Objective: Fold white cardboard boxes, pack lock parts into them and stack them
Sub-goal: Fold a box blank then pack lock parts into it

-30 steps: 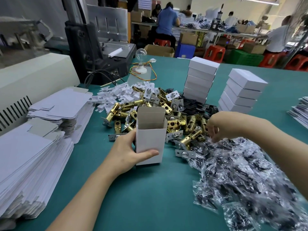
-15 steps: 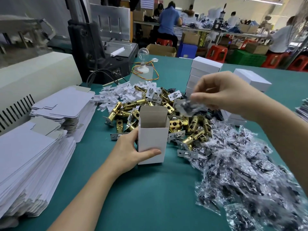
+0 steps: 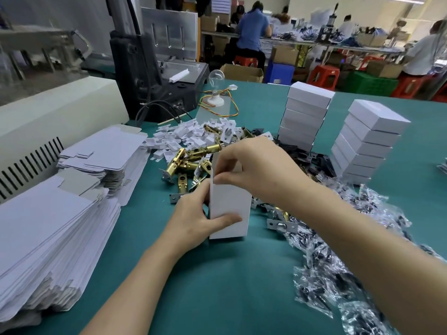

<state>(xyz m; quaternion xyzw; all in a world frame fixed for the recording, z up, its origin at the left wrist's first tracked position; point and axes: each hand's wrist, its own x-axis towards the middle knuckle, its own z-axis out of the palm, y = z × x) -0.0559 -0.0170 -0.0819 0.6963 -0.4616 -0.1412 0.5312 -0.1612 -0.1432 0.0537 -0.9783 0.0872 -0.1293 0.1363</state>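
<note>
An upright white cardboard box [image 3: 229,209] stands on the green table [image 3: 217,286] with its top open. My left hand [image 3: 193,221] grips its left side, thumb across the front wall. My right hand [image 3: 256,165] is curled over the box mouth, fingertips bunched at the front top edge. The small plastic bag it carried is hidden. Brass lock latches [image 3: 191,160] lie heaped just behind the box. Bagged screws in crinkled clear plastic [image 3: 338,274] spread to the right.
Two stacks of closed white boxes [image 3: 304,117] [image 3: 365,146] stand at the back right. Flat box blanks [image 3: 48,226] [image 3: 104,155] are piled on the left, small white plastic pieces [image 3: 183,136] behind the latches. A dark machine [image 3: 150,81] and a bulb [image 3: 216,78] stand beyond.
My right hand lifted a small bag from the plastic pile, carried it left and came down onto the box mouth. My left hand kept its hold on the box.
</note>
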